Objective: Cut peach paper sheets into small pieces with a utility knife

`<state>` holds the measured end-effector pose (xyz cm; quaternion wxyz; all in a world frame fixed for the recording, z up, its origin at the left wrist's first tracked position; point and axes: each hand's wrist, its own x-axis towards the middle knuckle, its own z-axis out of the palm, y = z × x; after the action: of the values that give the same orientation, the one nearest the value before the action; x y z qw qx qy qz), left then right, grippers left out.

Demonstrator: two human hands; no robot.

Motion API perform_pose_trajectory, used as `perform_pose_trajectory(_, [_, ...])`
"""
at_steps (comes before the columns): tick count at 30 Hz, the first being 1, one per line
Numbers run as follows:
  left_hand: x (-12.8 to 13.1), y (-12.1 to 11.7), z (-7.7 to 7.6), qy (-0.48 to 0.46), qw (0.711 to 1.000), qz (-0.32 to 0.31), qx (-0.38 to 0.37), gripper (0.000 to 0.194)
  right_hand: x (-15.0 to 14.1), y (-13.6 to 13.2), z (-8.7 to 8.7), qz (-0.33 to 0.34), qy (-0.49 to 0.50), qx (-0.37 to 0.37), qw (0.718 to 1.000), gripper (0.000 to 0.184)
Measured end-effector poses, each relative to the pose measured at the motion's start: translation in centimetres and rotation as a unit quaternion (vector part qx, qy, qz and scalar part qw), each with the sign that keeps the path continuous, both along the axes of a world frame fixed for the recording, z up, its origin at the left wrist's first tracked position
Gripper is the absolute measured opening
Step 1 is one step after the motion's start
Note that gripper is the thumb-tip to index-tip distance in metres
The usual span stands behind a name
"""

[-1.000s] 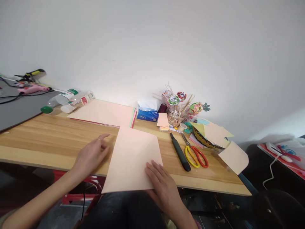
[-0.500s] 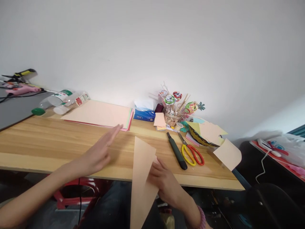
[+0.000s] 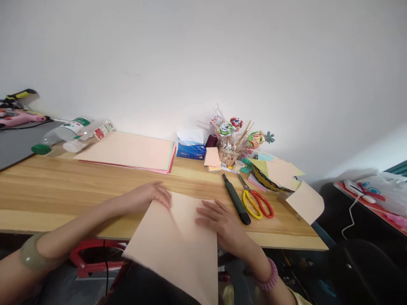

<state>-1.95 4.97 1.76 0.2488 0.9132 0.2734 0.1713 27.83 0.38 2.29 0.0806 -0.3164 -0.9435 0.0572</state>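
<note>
A large pale peach sheet of paper (image 3: 178, 245) lies partly on the wooden table, its near part hanging past the front edge over my lap. A faint slanting crease runs down from its upper left part. My left hand (image 3: 155, 195) is at the sheet's far left corner, fingers bent down over the paper and closed on it. Spread flat across the right side of the sheet is my right hand (image 3: 222, 222), its fingers apart and slightly blurred. Right of this hand lie a dark green utility knife (image 3: 235, 199) and scissors (image 3: 257, 202) with yellow and red handles.
Behind, a stack of coloured paper (image 3: 127, 150) lies beside plastic bottles (image 3: 74, 129). A blue tissue pack (image 3: 190, 150), small paper pieces (image 3: 212, 157) and paper flowers (image 3: 226, 128) stand by the wall. A basket (image 3: 270, 183) with paper sheets is at the right.
The sheet, earlier tilted up and folded over in my right hand, is now opened out flatter. My left hand has come in from the left onto its corner; my right hand now lies on top.
</note>
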Motion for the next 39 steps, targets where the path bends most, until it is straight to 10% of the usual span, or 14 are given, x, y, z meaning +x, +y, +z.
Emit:
perform_pose_trajectory(8, [-2.7,-4.0,-2.9,0.062,0.994,0.077,0.053,0.036,1.4,-2.4,-0.4,0.028,-0.032,-0.045,0.998,0.047])
perform_pose_trajectory(14, [-3.3,-7.1,-1.8,0.091,0.989,0.116,0.015,0.04,1.0,-2.0,-1.1,-0.006,0.13,-0.112,0.985,0.036])
perform_pose_trajectory(20, [-1.5,-7.7,-2.4,-0.008,0.954,0.3,-0.01,0.039,-1.6,-2.3,-2.4,-0.276,0.3,-0.143,0.902,0.032])
perform_pose_trajectory(28, [0.6,-7.7,-3.8,-0.084,0.877,0.472,-0.012,0.032,-3.3,-1.7,-3.3,-0.475,0.251,-0.049,0.842,0.051])
perform_pose_trajectory(35, [1.3,-7.6,-4.4,-0.011,0.855,0.513,0.082,0.055,-2.7,-1.6,-5.0,-0.444,0.226,0.042,0.866,0.045])
perform_pose_trajectory(39, [1.3,-7.6,-5.0,-0.006,0.875,0.464,0.139,0.036,-2.9,-1.7,-5.3,-0.382,0.178,0.083,0.903,0.036])
